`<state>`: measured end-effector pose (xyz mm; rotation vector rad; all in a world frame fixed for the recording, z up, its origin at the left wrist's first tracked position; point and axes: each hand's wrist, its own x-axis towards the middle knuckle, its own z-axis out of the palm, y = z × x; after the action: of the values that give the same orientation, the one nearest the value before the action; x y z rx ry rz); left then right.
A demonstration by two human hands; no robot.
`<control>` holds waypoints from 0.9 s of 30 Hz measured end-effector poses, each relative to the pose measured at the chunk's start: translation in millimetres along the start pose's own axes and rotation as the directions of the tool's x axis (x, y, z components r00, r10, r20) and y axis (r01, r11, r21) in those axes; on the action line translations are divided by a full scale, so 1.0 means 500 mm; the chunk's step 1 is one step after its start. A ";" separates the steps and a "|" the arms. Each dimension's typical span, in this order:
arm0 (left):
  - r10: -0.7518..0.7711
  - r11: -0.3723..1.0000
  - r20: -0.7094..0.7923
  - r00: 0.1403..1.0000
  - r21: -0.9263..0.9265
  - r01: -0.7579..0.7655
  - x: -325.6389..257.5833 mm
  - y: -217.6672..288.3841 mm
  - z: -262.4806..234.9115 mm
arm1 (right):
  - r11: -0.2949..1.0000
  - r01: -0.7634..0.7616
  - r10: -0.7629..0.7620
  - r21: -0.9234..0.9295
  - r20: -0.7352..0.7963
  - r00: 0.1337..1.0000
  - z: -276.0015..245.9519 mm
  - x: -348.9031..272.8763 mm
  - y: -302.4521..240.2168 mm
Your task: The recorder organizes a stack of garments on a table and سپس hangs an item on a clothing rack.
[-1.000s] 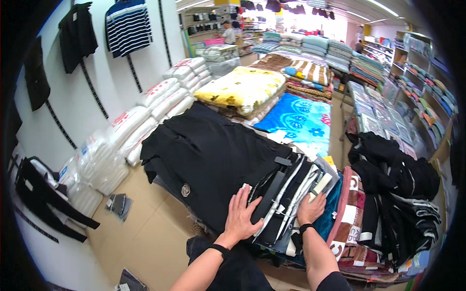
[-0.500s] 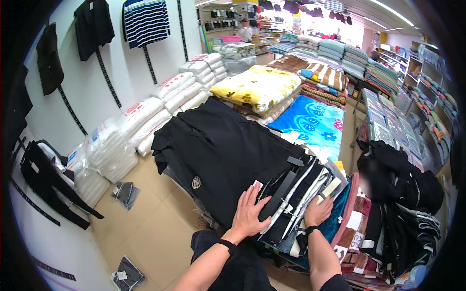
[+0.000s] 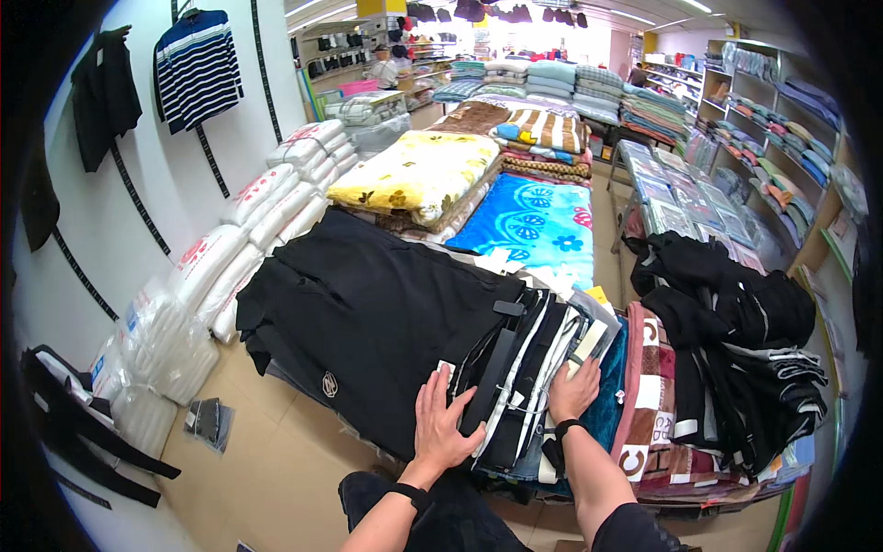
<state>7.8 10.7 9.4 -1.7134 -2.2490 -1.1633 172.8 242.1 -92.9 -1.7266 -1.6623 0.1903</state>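
A large black garment (image 3: pixel 368 317) with a small oval emblem lies spread over a pile in front of me. My left hand (image 3: pixel 443 421) rests flat on its near edge, fingers spread, beside a small white tag (image 3: pixel 445 368). To its right, several folded trousers (image 3: pixel 529 386) in black, white and grey lie layered, with waistbands and a thin cord showing. My right hand (image 3: pixel 575 388) lies on the right side of these layers, fingers stretched out next to a cream strip (image 3: pixel 587 344). Its fingertips are partly hidden against the cloth.
Yellow (image 3: pixel 423 175) and blue (image 3: pixel 529 225) blankets lie beyond the garments. Black clothes (image 3: pixel 736 313) are heaped at the right on a brown checked blanket (image 3: pixel 648 405). White bagged bundles (image 3: pixel 207 262) line the left wall. A packaged garment (image 3: pixel 208 421) lies on the floor.
The view has turned to the right, so the scene sits further left in the picture. Both hands stay at nearly the same places on the garments.
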 end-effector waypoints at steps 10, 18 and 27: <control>0.013 0.999 -0.021 1.000 -0.032 -0.014 0.001 -0.003 0.003 | 1.000 0.006 -0.006 0.001 -0.003 1.000 -0.006 0.003 0.001; 0.022 0.999 -0.030 0.999 -0.030 -0.023 -0.002 -0.010 0.000 | 1.000 0.020 -0.020 -0.006 -0.019 1.000 0.002 0.002 0.000; 0.025 0.999 -0.029 0.999 -0.047 -0.026 -0.002 -0.009 0.002 | 1.000 0.020 -0.020 -0.011 -0.015 1.000 -0.003 0.007 0.008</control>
<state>4.8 10.0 6.0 -1.7260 -2.1939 -1.2370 177.4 245.2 -93.0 -1.7147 -1.6720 0.1595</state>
